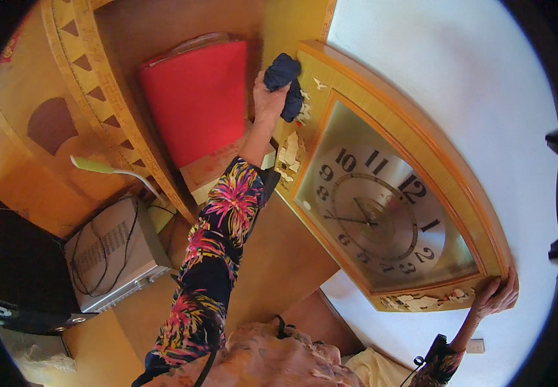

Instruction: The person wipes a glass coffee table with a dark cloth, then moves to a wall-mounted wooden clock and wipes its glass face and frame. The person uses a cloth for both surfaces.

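A large fan-shaped wall clock (380, 208) with a wooden frame, a glass front and pale carved ornaments hangs against the white wall. My left hand (270, 99) holds a crumpled dark blue cloth (282, 73) at the clock's left side, close to the carved figures (291, 152). At the lower right corner of the frame, my right hand (497, 294) rests with its fingers over the outer edge. Both sleeves are black with bright flower patterns.
Left of the clock, a red folder or flat box (196, 101) stands in a wooden cabinet. Lower left are a silver audio unit (114, 251) with a loose cable, a black speaker (22, 271) and a green-headed desk lamp (92, 165). A wall switch or socket (476, 346) sits below my right hand.
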A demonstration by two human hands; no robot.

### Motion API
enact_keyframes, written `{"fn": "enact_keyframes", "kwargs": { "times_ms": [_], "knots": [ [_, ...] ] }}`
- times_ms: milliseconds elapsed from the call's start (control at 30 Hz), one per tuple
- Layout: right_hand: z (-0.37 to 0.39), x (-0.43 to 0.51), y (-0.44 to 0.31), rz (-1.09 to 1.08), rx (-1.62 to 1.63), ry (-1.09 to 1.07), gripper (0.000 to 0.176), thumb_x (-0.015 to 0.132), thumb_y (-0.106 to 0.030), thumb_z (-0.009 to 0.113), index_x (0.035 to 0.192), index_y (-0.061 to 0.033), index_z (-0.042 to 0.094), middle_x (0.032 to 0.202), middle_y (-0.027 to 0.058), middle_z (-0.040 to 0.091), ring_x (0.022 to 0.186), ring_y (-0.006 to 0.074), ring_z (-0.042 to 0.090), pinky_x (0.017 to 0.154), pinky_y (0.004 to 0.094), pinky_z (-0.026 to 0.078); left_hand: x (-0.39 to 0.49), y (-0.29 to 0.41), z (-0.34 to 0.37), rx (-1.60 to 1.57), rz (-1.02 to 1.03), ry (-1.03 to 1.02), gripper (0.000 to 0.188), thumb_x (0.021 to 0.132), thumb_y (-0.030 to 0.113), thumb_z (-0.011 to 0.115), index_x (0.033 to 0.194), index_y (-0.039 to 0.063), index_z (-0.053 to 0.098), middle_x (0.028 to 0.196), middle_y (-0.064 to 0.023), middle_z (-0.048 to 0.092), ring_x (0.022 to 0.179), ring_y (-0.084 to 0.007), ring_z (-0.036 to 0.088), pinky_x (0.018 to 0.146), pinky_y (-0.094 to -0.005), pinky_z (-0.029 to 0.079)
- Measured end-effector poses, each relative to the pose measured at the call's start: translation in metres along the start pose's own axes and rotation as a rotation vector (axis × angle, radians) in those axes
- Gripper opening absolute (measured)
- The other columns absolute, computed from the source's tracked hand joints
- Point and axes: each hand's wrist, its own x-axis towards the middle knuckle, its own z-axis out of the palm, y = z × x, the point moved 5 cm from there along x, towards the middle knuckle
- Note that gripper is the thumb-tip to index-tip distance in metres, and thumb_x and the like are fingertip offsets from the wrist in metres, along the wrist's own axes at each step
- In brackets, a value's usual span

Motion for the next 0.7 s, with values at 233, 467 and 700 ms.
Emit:
{"fn": "enact_keyframes", "kwargs": {
  "times_ms": [233,467,700],
  "knots": [
    [0.0,0.0,0.001,-0.013,-0.032,0.003,0.039,0.1,-0.037,0.046,0.126,-0.0113,0.061,0.122,0.005,0.064,0.111,0.0253,0.059,0.101,0.044,0.035,-0.001,-0.015,0.003,-0.145,-0.095,-0.165,0.035,0.08,0.006,0.078,0.109,0.004,0.059,0.1,-0.0024,0.064,0.089,-0.0128,0.061,0.079,-0.0302,0.051],
    [-0.001,-0.001,0.003,0.003,0.001,-0.024,0.041,0.1,-0.036,0.046,0.127,-0.0104,0.061,0.124,0.0064,0.064,0.113,0.0256,0.057,0.103,0.0432,0.034,-0.012,-0.01,-0.002,-0.207,-0.446,-0.265,0.033,0.081,0.01,0.079,0.108,0.009,0.06,0.091,0.0016,0.062,0.077,-0.0096,0.058,0.06,-0.0285,0.049],
    [-0.002,-0.001,0.002,-0.014,-0.023,-0.033,0.04,0.099,-0.032,0.046,0.129,-0.0093,0.06,0.126,0.0075,0.063,0.114,0.0257,0.057,0.103,0.0421,0.035,-0.008,-0.022,-0.002,-0.244,-0.388,-0.342,0.028,0.085,0.003,0.072,0.109,0.01,0.061,0.085,0.0035,0.058,0.067,-0.0091,0.053,0.052,-0.0292,0.044]
  ]
}}
